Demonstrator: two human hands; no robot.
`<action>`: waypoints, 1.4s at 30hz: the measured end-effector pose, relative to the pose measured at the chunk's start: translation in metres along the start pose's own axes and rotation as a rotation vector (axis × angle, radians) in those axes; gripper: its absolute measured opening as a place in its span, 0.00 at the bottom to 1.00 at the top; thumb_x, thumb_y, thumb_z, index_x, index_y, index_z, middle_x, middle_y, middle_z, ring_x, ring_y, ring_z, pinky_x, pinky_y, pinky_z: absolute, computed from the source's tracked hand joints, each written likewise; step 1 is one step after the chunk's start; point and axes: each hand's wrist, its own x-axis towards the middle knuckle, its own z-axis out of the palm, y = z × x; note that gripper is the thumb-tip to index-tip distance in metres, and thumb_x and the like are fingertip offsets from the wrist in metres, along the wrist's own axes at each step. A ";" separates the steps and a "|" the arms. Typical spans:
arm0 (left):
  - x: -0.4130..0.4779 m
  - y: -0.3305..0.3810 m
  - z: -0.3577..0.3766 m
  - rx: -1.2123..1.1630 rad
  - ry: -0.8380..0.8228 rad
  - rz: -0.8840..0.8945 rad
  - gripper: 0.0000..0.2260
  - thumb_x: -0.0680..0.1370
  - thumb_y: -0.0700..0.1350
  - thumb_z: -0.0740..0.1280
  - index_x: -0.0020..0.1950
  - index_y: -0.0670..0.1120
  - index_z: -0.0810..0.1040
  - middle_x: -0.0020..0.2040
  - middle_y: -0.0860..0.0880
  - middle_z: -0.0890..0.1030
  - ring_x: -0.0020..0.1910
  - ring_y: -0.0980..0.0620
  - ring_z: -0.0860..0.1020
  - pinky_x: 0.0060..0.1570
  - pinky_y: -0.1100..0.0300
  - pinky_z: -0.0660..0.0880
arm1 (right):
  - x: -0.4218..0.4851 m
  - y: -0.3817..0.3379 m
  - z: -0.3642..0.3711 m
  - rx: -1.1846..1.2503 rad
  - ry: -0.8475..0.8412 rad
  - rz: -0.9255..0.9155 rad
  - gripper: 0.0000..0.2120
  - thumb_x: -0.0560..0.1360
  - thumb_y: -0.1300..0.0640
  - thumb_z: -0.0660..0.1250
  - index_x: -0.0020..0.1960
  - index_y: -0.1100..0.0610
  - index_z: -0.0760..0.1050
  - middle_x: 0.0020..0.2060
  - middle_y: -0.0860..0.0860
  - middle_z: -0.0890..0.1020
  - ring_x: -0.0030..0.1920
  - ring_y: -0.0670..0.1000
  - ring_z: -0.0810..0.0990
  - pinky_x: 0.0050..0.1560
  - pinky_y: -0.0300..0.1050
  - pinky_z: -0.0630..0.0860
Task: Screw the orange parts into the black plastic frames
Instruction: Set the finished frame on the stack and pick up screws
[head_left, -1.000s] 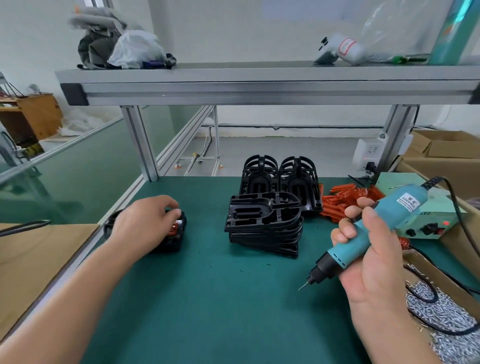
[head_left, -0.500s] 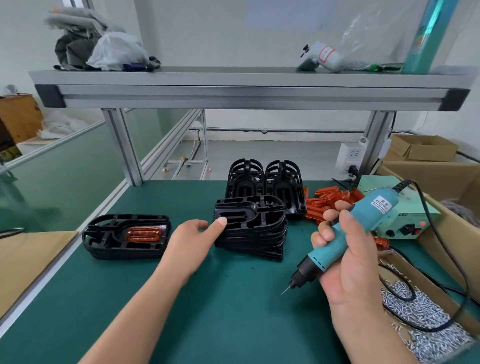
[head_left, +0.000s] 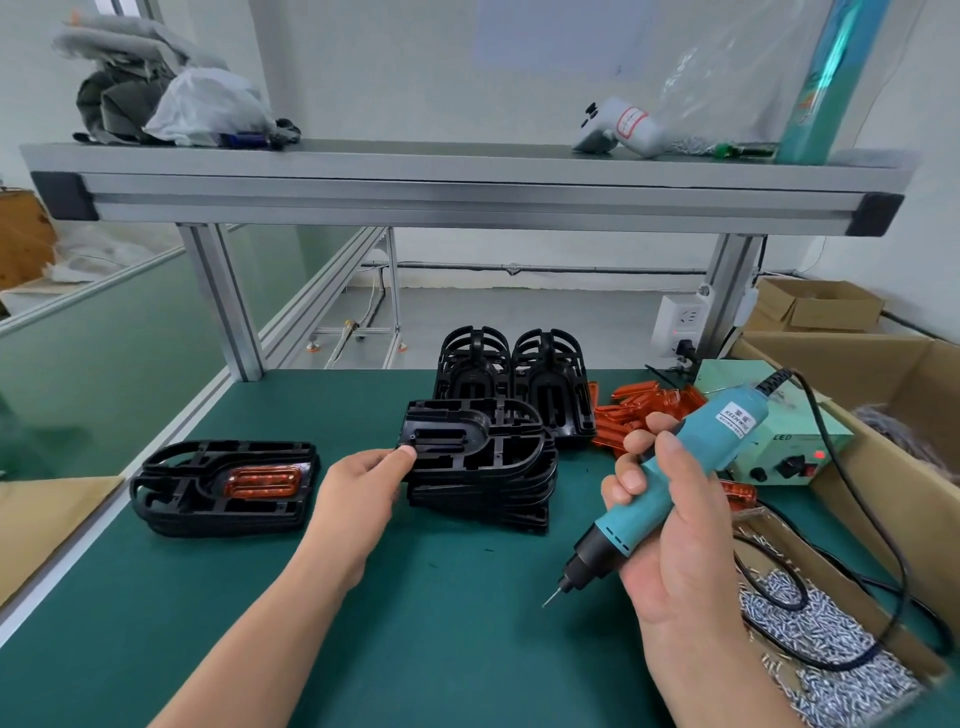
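A stack of black plastic frames (head_left: 488, 467) lies mid-table. My left hand (head_left: 358, 488) pinches the left edge of the top frame with thumb and fingers. At the left, a black frame (head_left: 176, 493) holds an orange part (head_left: 262, 480) in its slot. Loose orange parts (head_left: 634, 415) are heaped behind the stack on the right. My right hand (head_left: 670, 530) grips a teal electric screwdriver (head_left: 691, 467), tilted with its bit pointing down-left above the mat. Two more black frames (head_left: 514, 374) stand upright at the back.
A cardboard tray of small silver screws (head_left: 826, 639) sits at the right front, the screwdriver cable looping over it. A green power supply box (head_left: 784, 447) and cardboard cartons stand at the right. An aluminium shelf (head_left: 467, 182) spans overhead on two posts.
My left hand left the finished frame at the left, moved right to the stack and now pinches the top frame's edge. The right hand has kept hold of the screwdriver.
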 end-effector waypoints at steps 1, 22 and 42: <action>0.000 0.001 0.000 -0.015 0.002 0.000 0.16 0.80 0.55 0.68 0.32 0.55 0.80 0.32 0.52 0.63 0.28 0.53 0.57 0.28 0.61 0.55 | 0.000 0.000 0.000 -0.002 -0.001 0.002 0.09 0.81 0.58 0.67 0.61 0.56 0.74 0.45 0.52 0.79 0.34 0.47 0.73 0.36 0.39 0.74; -0.017 0.011 -0.059 -0.073 -0.469 -0.104 0.12 0.66 0.52 0.75 0.36 0.51 0.73 0.31 0.50 0.57 0.27 0.53 0.54 0.26 0.67 0.52 | 0.002 0.002 0.000 0.000 0.017 -0.018 0.08 0.80 0.58 0.67 0.59 0.56 0.75 0.44 0.52 0.79 0.33 0.47 0.72 0.35 0.39 0.73; -0.045 0.003 -0.011 0.652 -0.478 0.154 0.14 0.73 0.60 0.70 0.57 0.61 0.77 0.32 0.55 0.73 0.29 0.59 0.69 0.33 0.61 0.67 | 0.000 0.002 -0.001 0.003 0.008 0.005 0.07 0.82 0.59 0.66 0.60 0.55 0.75 0.45 0.53 0.79 0.34 0.47 0.72 0.35 0.39 0.74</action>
